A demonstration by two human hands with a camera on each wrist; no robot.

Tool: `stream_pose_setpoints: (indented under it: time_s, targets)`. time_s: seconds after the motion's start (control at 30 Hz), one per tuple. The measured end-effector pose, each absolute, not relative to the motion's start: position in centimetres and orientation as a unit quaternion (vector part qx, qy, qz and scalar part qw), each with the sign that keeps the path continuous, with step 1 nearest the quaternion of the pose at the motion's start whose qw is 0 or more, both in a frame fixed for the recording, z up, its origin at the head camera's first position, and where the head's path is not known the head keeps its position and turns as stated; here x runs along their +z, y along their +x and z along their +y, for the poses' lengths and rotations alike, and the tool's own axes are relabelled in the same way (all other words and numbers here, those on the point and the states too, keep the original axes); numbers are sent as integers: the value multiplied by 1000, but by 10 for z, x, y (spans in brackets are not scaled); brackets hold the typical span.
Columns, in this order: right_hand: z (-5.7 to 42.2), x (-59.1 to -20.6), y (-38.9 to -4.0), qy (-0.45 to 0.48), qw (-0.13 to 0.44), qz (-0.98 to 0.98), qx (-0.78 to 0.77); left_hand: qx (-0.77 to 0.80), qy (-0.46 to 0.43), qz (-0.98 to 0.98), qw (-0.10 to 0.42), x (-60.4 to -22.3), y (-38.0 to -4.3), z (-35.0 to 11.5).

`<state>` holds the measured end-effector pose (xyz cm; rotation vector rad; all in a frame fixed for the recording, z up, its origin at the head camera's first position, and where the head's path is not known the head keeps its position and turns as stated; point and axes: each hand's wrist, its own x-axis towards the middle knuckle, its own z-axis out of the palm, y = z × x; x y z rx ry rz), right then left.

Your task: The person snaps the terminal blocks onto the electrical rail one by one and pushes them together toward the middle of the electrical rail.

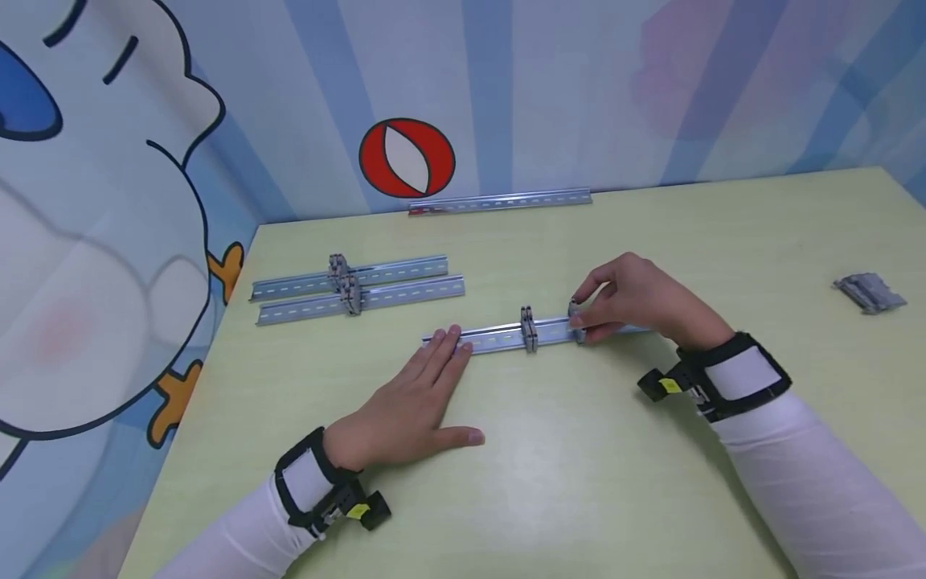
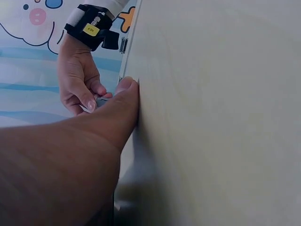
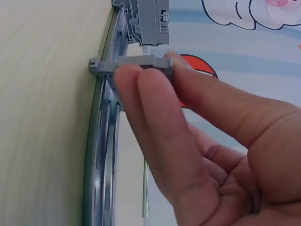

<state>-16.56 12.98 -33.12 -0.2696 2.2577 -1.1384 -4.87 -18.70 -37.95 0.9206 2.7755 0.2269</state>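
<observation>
A slotted metal DIN rail [image 1: 492, 339] lies on the table in front of me. My left hand [image 1: 405, 402] rests flat with straight fingers across the rail's left end. My right hand [image 1: 637, 301] pinches a grey terminal block [image 3: 136, 61] between thumb and fingers, at the rail right of its middle. In the right wrist view this block sits across the rail; whether it is fully seated I cannot tell. Left of it, grey terminal blocks [image 1: 530, 330] stand upright on the same rail. My right hand covers part of the rail's right half.
Two rails, a rear one [image 1: 405, 271] and a front one [image 1: 412, 295], lie at the left with grey blocks on them. Another rail [image 1: 506, 201] lies along the wall at the back edge. A small pile of grey pieces [image 1: 870, 292] is at the far right.
</observation>
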Motion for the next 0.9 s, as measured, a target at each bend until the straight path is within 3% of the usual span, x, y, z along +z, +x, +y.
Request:
stream_pose_setpoints:
  time_s: [0.27,0.9]
  targets:
    - [138,-339,-169,-140,319,812,-468,79,316,940,101,-384,-47,-188]
    - [129,-356,-172,-137,348,757,-536,84,310,941,108,-383,-49,-190]
